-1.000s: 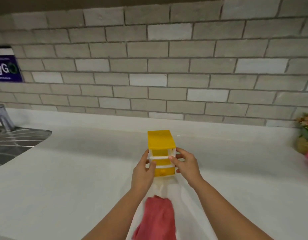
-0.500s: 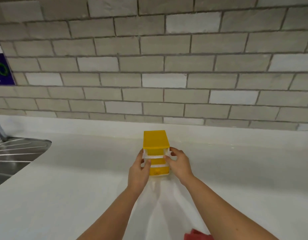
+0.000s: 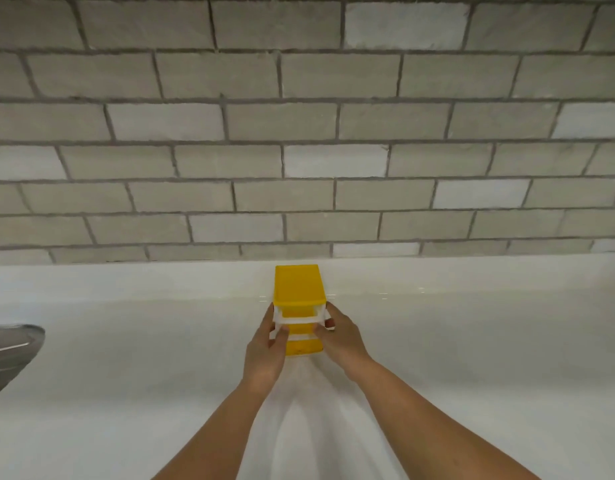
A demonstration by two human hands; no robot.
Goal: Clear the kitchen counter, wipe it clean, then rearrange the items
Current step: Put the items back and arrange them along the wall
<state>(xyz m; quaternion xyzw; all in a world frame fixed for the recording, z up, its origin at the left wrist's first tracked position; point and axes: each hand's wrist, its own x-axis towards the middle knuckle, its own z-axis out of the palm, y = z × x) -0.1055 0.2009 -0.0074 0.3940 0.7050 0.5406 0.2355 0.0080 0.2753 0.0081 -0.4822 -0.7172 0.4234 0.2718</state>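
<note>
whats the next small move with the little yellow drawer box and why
Probably loosen both grips and lift the hands away. The yellow drawer unit appears to stand upright on the white counter, close to the brick wall, the left hand and right hand pinching its sides. It looks square to the wall, so letting go gently seems right.

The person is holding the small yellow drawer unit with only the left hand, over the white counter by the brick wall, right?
Not quite. The head view shows both hands holding it: left hand and right hand grip opposite sides of the yellow drawer unit, over the white counter by the brick wall.
</note>
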